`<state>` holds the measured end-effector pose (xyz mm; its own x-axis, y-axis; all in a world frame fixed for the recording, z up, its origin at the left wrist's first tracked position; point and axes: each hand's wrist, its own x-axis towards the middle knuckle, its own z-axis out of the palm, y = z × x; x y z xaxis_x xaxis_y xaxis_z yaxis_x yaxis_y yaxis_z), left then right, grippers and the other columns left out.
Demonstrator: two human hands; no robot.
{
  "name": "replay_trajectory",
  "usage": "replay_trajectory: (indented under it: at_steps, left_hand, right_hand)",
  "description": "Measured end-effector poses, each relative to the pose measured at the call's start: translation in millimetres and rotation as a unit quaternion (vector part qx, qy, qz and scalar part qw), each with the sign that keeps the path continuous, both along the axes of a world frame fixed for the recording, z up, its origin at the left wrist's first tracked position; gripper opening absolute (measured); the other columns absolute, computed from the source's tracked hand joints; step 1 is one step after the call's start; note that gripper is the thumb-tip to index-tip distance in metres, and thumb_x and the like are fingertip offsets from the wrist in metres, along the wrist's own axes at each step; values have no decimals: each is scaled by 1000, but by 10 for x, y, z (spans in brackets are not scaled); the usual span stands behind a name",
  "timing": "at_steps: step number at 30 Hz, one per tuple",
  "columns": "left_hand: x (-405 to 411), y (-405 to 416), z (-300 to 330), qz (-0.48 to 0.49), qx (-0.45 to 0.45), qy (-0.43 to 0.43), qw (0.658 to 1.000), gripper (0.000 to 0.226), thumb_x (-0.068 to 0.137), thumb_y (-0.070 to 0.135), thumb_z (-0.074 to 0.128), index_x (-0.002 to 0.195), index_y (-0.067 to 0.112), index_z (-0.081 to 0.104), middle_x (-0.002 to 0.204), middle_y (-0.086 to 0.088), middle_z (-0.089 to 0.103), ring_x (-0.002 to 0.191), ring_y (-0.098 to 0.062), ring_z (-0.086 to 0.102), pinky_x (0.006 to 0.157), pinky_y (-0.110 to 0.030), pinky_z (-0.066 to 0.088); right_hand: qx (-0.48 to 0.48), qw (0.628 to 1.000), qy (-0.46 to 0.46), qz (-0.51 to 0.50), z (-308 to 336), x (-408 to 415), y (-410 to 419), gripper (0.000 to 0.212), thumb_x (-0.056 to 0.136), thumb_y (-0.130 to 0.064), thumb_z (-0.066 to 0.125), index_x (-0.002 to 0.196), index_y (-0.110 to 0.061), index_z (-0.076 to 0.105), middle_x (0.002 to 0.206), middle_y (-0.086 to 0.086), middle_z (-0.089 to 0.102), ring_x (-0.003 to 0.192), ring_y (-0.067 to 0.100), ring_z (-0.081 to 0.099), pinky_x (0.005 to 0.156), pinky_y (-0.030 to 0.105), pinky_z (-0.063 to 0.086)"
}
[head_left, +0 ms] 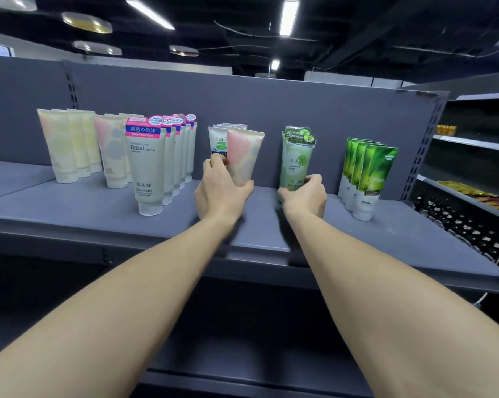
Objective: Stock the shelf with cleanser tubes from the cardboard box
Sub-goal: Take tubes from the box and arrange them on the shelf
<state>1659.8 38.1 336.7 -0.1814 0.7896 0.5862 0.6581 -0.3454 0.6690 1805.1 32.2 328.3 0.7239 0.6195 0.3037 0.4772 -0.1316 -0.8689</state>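
My left hand (221,191) grips a pink-and-cream cleanser tube (245,153), held upright just above the grey shelf (99,216), in front of a row of white-and-blue tubes (218,142). My right hand (304,196) holds the lower part of a pale green seaweed tube (295,162), the front one of a short row standing on the shelf. The cardboard box is not in view.
Along the shelf stand rows of cream tubes (67,145), pink-cream tubes (110,150), white "Facial" tubes (149,165) and bright green tubes (369,179). A side rack (472,193) with bottles and packets stands at the right. Dark lower shelves lie below.
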Motion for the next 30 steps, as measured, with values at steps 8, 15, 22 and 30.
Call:
replay_trajectory:
  at_steps: [8,15,22,30]
  left_hand:
    - [-3,-42,-17,7,-6,-10,1000,57,74,43,74,116,18,47,115,1,55,101,-24,60,73,-32,40]
    - [-169,-312,42,-2,-3,-19,1000,57,74,42,75,117,18,47,115,2,55,99,-24,60,71,-31,41]
    - [-632,-530,113,-3,10,-36,999,52,75,41,75,113,18,47,109,2,55,97,-24,61,71,-34,43]
    - [-1677,-381,96,-13,37,-46,998,53,74,46,73,112,20,46,108,5,55,90,-19,59,66,-31,42]
  right_hand:
    - [-30,999,16,1,-17,-5,19,57,80,-29,78,124,-14,46,126,5,53,115,30,55,84,40,48]
    - [-32,998,37,-43,28,-173,-172,73,78,-22,80,134,-9,35,139,10,43,127,33,44,90,46,45]
    - [12,1000,18,-22,77,-617,-341,33,90,-24,63,117,-15,47,121,4,56,106,29,58,78,36,44]
    - [85,996,-14,-23,43,-1722,-319,24,92,-39,50,90,-17,57,86,-2,62,86,25,58,70,33,45]
